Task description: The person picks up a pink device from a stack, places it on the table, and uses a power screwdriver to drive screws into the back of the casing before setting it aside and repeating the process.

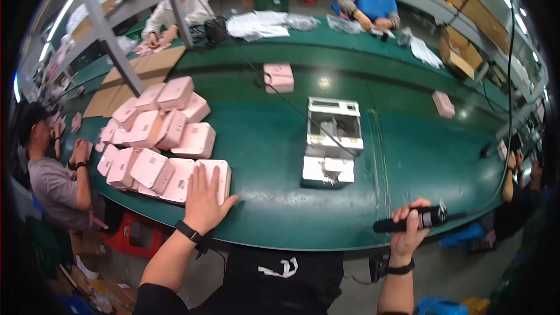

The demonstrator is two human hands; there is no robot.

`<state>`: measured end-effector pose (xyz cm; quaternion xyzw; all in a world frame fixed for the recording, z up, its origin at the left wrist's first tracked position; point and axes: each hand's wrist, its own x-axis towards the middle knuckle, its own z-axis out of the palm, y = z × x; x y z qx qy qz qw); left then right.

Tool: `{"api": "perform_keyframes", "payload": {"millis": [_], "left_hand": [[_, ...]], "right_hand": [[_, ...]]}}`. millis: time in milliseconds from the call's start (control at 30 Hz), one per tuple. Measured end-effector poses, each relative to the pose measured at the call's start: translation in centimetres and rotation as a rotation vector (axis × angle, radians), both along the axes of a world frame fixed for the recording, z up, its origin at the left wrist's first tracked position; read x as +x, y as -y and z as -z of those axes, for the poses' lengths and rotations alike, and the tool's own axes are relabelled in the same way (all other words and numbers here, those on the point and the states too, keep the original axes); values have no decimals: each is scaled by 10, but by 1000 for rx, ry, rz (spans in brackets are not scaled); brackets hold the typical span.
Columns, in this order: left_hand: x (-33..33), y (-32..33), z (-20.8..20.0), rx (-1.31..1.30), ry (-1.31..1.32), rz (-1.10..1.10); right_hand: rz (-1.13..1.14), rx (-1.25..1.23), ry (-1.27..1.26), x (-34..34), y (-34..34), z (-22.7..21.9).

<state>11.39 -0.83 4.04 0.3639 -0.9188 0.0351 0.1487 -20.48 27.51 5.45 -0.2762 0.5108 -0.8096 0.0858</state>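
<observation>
Spread flat with the fingers apart, my left hand [202, 203] rests on a pink plastic case [224, 176] at the right front of a heap. The heap is made of several similar pink cases [146, 127], stacked and tilted against each other, some with slotted vents. My right hand [406, 228] is wrapped round a black, cylindrical electric screwdriver [427, 217] with a cord. It is held above the front edge of the table, its dark end pointing left. A white box-shaped unit with open compartments [335, 143] stands between my hands, farther back.
A green work surface [262, 140] carries everything. Single pink cases lie farther back, one in the middle [279, 76] and one to the right [443, 104]. A black cable hangs down at the right. Other people work at left, right and across; a grey post [111, 41] rises at left.
</observation>
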Motion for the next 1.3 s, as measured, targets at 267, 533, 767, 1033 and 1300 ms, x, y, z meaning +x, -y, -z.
{"api": "perform_keyframes", "payload": {"millis": [267,533,767,1033,1300], "left_hand": [[-41,-36,-5,239,97,771],[-110,-33,28,241,-144,1247],[-97,-26,17,451,-176,929],[-90,-11,31,764,-239,860],[-94,-11,36,744,-257,878]], "right_hand": [[-55,262,40,-13,29,-14],[-185,-62,-51,12,97,-79],[-178,7,-169,20,150,-93],[-192,177,-200,24,139,-84],[-201,98,-142,28,121,-68]]}}
